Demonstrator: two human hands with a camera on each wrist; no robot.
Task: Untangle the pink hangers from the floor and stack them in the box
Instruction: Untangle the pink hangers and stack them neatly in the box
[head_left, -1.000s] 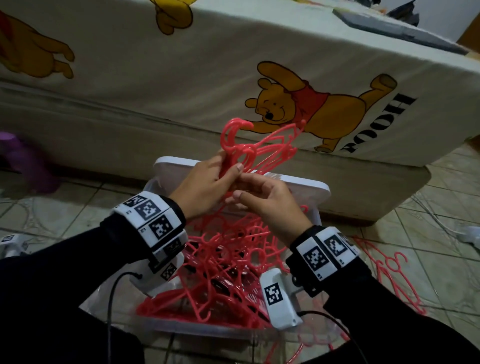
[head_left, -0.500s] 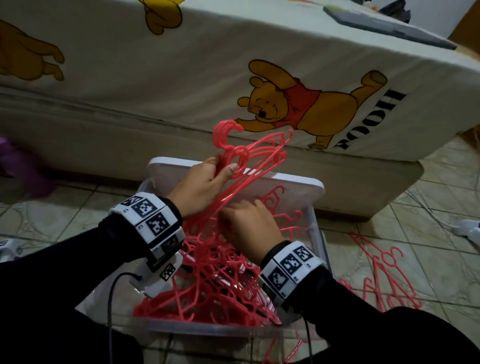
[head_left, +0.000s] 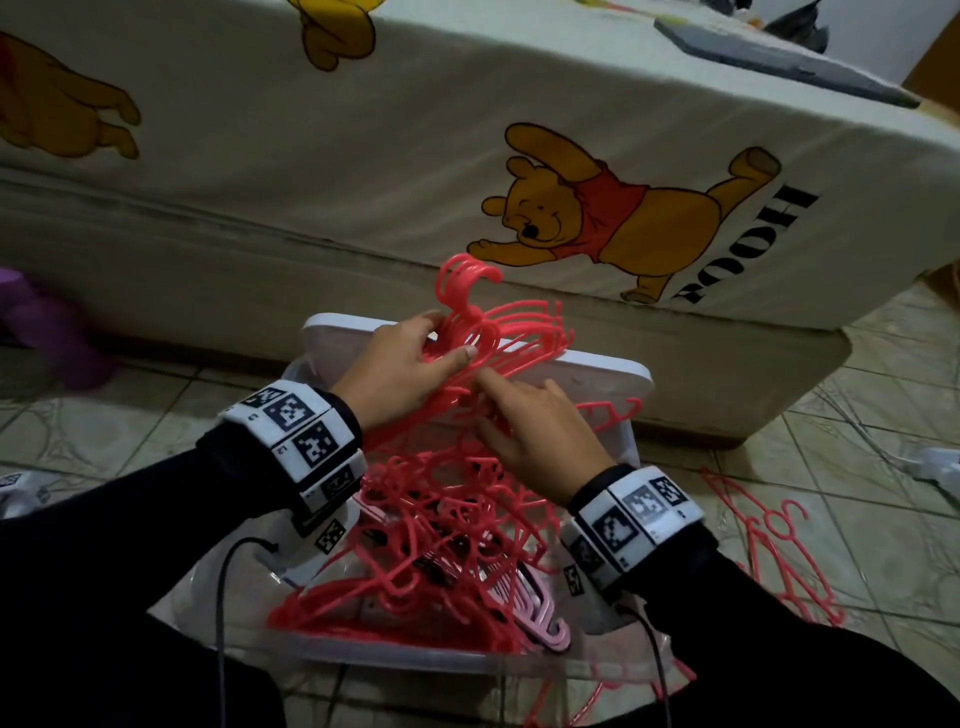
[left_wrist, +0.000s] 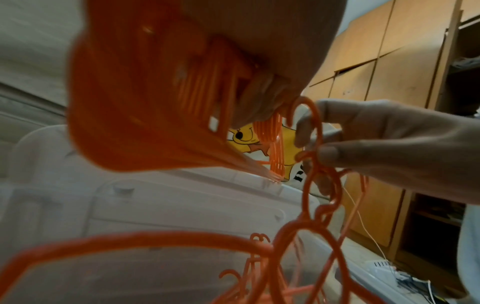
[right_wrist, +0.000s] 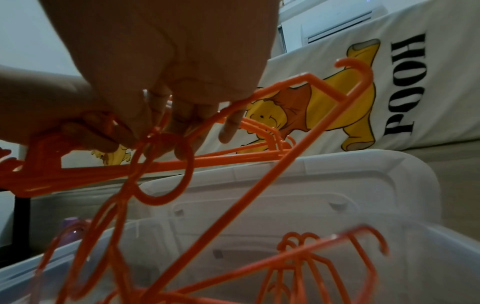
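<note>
Beside the cartoon-print bed (head_left: 363, 156), on tiled floor (head_left: 857, 415) — both hands grip pink hangers (head_left: 483, 338), seemingly tangled, above the box (head_left: 628, 447).

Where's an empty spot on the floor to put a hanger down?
Bare tiles show left of the clear box, between it and the purple thing by the bed. More bare tiles lie right of the box, before the loose hangers on the floor. Inside the box is crowded with tangled pink hangers, and both hands work right above them.

Dim indoor light, dark vignetted corners in head view; wrist views fisheye-warped, close hangers (left_wrist: 135, 115) blurred, orange colour cast
</note>
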